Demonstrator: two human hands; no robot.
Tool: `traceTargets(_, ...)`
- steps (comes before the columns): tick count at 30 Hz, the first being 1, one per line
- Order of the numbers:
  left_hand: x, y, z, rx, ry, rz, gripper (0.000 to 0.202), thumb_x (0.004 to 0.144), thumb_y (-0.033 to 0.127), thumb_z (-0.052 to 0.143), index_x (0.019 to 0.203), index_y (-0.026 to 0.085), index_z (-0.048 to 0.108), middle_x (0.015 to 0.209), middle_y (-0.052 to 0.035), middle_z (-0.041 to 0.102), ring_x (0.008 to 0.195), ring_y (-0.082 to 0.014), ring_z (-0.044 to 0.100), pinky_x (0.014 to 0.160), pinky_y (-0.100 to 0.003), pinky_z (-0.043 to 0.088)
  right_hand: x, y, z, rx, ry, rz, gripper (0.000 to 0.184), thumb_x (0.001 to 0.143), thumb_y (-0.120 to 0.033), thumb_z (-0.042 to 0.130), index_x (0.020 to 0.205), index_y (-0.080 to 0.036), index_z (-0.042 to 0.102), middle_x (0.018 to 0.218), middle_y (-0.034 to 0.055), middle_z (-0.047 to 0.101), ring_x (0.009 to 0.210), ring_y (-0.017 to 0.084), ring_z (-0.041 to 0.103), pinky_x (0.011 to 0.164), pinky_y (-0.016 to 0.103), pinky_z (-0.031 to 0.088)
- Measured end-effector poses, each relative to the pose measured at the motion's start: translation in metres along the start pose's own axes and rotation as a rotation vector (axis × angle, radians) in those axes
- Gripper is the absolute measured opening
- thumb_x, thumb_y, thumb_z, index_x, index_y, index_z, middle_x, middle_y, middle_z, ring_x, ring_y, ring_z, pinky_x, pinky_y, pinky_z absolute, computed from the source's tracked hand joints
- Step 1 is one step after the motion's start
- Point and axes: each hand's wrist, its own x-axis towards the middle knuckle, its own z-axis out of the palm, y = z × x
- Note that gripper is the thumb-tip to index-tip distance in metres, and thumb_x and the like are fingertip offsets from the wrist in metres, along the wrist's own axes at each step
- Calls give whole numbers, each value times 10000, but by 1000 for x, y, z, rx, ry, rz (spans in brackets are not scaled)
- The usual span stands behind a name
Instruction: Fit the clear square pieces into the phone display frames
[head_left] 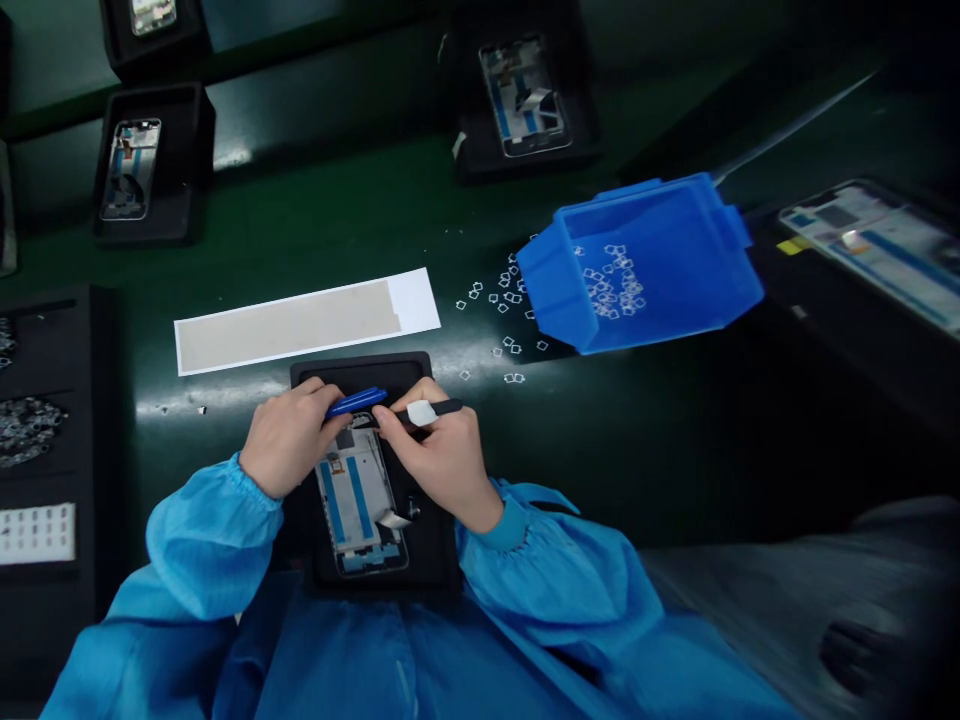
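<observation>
A phone frame (pixel 361 505) lies in a black tray (pixel 429 555) right in front of me. My left hand (pixel 289 437) is closed round a blue stick-like tool (pixel 357 402), whose tip points right over the frame's top end. My right hand (pixel 435 452) pinches a black tool with a white wrap (pixel 424 412), and its tip meets the frame's top edge beside the blue tool. Both sleeves are blue.
A tilted blue bin (pixel 645 260) holds small white square parts, and several of them (pixel 504 300) are spilled on the green mat. A long paper strip (pixel 307 320) lies behind the tray. More phone trays (pixel 150 165) (pixel 525 95) sit farther back. Black trays (pixel 45 430) are at the left.
</observation>
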Motion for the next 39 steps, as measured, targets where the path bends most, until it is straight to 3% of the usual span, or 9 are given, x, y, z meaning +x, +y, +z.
traceTargets(11, 2, -3, 0, 4, -8, 6, 163, 949, 313, 510, 995, 211, 628, 946, -38, 615, 805, -199, 632, 615, -280, 413, 0, -2, 2, -12, -46, -40, 225, 904, -353, 608, 750, -241, 486, 579, -46, 542, 464, 127, 536, 494, 243, 401)
traceTargets(18, -2, 4, -1, 73, 19, -21, 152, 958, 315, 504, 1016, 217, 605, 1014, -53, 625, 901, -235, 655, 653, -297, 460, 2, 3, 5, 10, -31, -39, 237, 887, -381, 590, 720, -242, 497, 579, -24, 540, 507, 155, 550, 493, 262, 399)
traceTargets(22, -1, 6, -1, 48, 50, -49, 147, 941, 337, 532, 1014, 234, 609, 1058, -45, 644, 923, -246, 672, 702, -313, 502, 1, 9, 5, 186, 125, -38, 234, 872, -386, 616, 721, -229, 532, 700, 1, 572, 624, 175, 612, 586, 284, 494)
traceTargets(25, -17, -5, 4, -65, 213, -92, 169, 931, 358, 552, 1047, 254, 617, 1055, -31, 663, 970, -225, 670, 798, -311, 523, 0, 15, 2, 241, 334, -68, 219, 854, -384, 626, 727, -226, 541, 732, 7, 559, 738, 206, 638, 750, 349, 535)
traceTargets(29, -76, -18, 42, -349, 533, -260, 276, 945, 380, 492, 1133, 226, 622, 1075, -65, 665, 1022, -232, 662, 908, -332, 529, -6, 29, 1, 308, 405, -81, 224, 860, -399, 623, 731, -235, 543, 709, 3, 564, 810, 235, 665, 906, 419, 507)
traceTargets(32, -118, -9, 96, -502, 425, -279, 468, 880, 419, 544, 1328, 284, 569, 1095, -61, 666, 931, -237, 704, 820, -311, 585, -11, 40, 7, 433, 311, 3, 242, 857, -453, 636, 762, -248, 552, 736, 21, 620, 779, 256, 685, 760, 389, 560)
traceTargets(35, -134, 3, 138, -741, 448, -246, 586, 891, 419, 513, 1460, 299, 446, 1299, -72, 630, 1123, -245, 657, 944, -298, 543, -11, 46, 12, 507, 249, 27, 255, 856, -472, 644, 772, -244, 565, 688, 7, 633, 709, 247, 684, 783, 407, 563)
traceTargets(37, -130, -1, 142, -888, 517, -256, 574, 913, 456, 481, 1450, 252, 471, 1369, -82, 600, 1225, -255, 597, 1021, -320, 488, -8, 47, 10, 537, 329, -1, 257, 859, -457, 655, 780, -227, 572, 688, 1, 642, 731, 232, 683, 879, 428, 535)
traceTargets(39, -116, -19, 120, -968, 589, -275, 571, 894, 508, 509, 1378, 210, 561, 1364, -89, 604, 1263, -272, 564, 1056, -348, 457, -2, 46, 5, 576, 478, -50, 239, 874, -430, 655, 811, -212, 579, 745, 9, 659, 770, 217, 687, 875, 412, 537)
